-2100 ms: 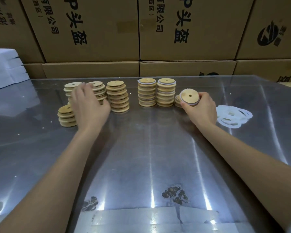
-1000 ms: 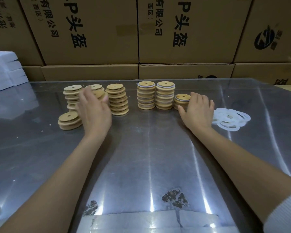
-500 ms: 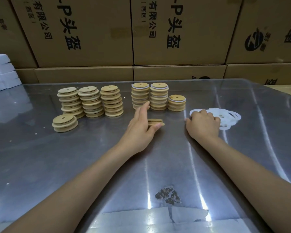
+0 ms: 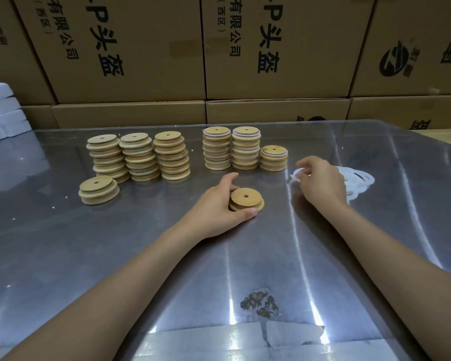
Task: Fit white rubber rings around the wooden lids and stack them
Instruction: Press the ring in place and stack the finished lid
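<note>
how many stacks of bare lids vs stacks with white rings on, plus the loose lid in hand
Bare wooden lid stacks: 4 (three tall, one short at front left)
Ringed lid stacks: 3 (two tall, one short)
Loose lid in the left hand: 1
Total: 7 stacks and 1 loose lid

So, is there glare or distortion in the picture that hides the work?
Head view: bright streaks of glare cross the table, none over the lid the left hand holds; wide-angle bending curves the cardboard boxes; the right hand looks slightly soft.
</note>
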A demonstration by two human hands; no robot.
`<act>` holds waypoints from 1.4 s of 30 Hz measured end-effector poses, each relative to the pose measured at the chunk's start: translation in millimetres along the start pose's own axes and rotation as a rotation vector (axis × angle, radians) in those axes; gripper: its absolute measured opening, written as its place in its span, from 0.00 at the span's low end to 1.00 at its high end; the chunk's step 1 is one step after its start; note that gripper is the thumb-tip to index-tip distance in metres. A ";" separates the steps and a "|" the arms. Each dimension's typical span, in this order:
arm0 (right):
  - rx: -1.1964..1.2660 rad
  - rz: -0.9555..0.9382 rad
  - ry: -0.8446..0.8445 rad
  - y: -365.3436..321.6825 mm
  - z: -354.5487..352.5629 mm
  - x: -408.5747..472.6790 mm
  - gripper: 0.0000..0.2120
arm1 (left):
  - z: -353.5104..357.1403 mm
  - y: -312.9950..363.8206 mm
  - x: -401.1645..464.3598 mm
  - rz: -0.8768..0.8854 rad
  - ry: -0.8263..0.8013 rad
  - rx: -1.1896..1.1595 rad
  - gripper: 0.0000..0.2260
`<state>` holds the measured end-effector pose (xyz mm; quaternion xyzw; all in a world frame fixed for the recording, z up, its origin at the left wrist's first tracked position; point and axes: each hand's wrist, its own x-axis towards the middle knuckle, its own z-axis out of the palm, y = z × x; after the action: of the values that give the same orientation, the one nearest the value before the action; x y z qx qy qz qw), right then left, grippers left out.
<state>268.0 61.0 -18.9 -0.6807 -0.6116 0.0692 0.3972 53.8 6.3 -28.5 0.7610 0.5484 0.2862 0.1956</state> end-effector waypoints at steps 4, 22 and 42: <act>0.191 -0.110 -0.062 -16.8 -0.9 -6.0 0.09 | -1.4 0.1 0.5 -0.022 0.012 -0.053 0.39; 0.442 -0.294 -0.345 -45.1 9.6 -32.2 0.14 | -1.3 -3.3 1.3 0.106 0.121 -0.198 0.47; 0.622 -0.301 -0.359 -42.4 13.3 -36.8 0.08 | -10.7 4.8 -1.9 0.180 0.351 -0.189 0.12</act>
<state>218.4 31.7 -15.7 -0.4076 -0.7141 0.3103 0.4770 49.9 2.8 -17.9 0.7238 0.4744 0.4808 0.1413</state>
